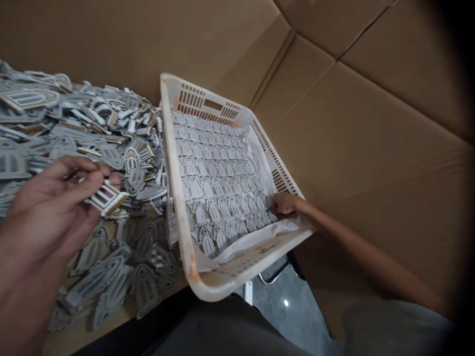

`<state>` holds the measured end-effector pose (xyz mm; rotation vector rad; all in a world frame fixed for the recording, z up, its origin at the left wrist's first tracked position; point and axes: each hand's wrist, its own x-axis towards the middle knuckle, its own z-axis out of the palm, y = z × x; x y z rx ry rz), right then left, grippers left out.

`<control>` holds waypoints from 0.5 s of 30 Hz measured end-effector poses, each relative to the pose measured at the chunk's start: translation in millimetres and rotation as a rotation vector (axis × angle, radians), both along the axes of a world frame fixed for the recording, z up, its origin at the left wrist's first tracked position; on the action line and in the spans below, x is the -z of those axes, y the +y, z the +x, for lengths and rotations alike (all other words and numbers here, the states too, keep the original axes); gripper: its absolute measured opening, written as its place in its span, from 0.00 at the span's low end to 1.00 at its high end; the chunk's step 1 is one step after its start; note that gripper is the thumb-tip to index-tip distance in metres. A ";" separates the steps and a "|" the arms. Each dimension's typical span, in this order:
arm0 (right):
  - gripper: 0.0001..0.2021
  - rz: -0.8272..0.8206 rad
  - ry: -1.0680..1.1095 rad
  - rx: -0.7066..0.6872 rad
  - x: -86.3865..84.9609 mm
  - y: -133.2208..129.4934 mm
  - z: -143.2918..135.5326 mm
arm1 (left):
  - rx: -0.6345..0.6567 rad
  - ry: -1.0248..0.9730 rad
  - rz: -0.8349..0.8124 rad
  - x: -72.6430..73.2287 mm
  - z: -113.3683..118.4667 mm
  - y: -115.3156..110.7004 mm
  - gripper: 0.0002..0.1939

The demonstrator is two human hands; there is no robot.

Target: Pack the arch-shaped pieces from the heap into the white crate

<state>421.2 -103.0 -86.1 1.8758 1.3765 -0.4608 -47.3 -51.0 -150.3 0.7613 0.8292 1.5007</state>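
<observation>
My left hand (63, 202) pinches a small window-shaped plaque (108, 197), white-framed with dark panes and a gold-brown edge, above a heap of similar pieces (85, 133). Off to the right, my right hand (285, 203) reaches over the rim of a white plastic crate (178, 193). Its fingers are curled down at the right end of the rows; whatever they hold is hidden. Inside the crate, grey arched plaques (218, 185) stand tilted in tight, overlapping rows on white paper (260, 158).
Brown cardboard walls (371, 128) rise behind and to the right of the crate. Loose plaques (115, 282) lie on the wooden tabletop (85, 336) at lower left. Below the crate, a shiny grey floor (293, 306) and a metal frame show.
</observation>
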 end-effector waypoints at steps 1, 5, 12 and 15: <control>0.07 0.019 0.000 -0.014 -1.9 -0.9 -1.6 | -0.005 -0.029 -0.003 -5.6 2.2 -2.4 0.10; 0.09 0.116 0.030 -0.031 -13.4 -6.5 -9.3 | -0.009 -0.054 -0.095 -24.1 9.3 -9.1 0.10; 0.15 0.556 0.332 -0.215 -49.0 -34.2 -52.0 | -0.050 -0.057 -0.115 -23.6 10.1 -9.3 0.09; 0.17 0.710 0.433 -0.227 -62.8 -59.5 -75.7 | -0.032 -0.047 0.001 -14.3 6.9 -9.9 0.10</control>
